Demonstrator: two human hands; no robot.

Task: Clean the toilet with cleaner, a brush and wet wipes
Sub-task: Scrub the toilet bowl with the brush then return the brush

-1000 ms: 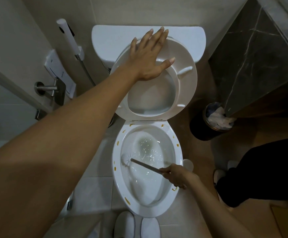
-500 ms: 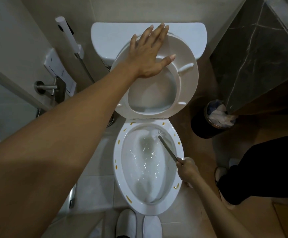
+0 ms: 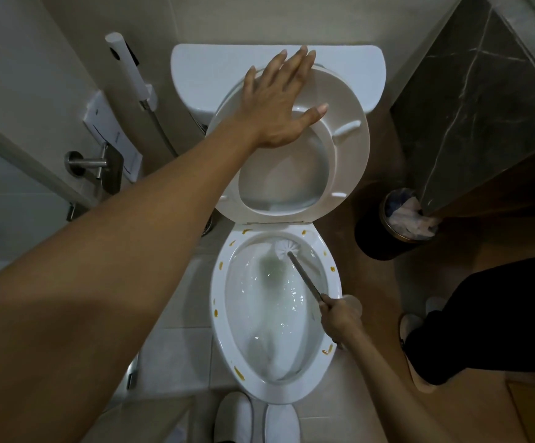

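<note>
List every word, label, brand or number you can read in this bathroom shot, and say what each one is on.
None can be read.
White wall panel left of the toilet: a thin dark line and tiny marks, too small and blurred to read.
Cistern, raised seat, brush, bin: no lettering visible.

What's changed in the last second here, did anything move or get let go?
The brush swept from the bowl's left wall to its back, under the hinge. The right hand shifted right to the rim, same grip on the handle. The left hand stayed flat on the raised seat. Nothing was let go.
</note>
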